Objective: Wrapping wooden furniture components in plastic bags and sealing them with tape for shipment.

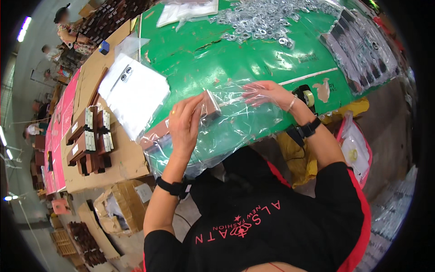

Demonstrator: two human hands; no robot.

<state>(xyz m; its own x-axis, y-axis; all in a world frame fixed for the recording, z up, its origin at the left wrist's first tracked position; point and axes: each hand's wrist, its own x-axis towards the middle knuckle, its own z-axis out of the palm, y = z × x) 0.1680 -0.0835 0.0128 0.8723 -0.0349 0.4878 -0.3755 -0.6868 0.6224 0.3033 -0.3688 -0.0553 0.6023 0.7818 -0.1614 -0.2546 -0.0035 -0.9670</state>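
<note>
A long brown bar (pixel 158 133) with a pale metal strip at its end lies slantwise at the table's near edge, partly under clear film. My left hand (pixel 185 124) is closed over the bar near its metal-edged end. The clear plastic bag (pixel 235 119) spreads to the right of the bar, wrinkled and shiny, and hangs over the edge. My right hand (pixel 268 95) grips the bag's far right part, with film over its fingers. Glare on the film blurs the fingertips and the bar's outline.
White flat bags (pixel 136 93) lie to the left, beside stacked brown bars (pixel 90 140) on cardboard. A tape dispenser (pixel 307 96) stands right of my right hand. Small bagged metal parts (pixel 258 22) are heaped at the back, with packed dark pieces (pixel 360 50) far right.
</note>
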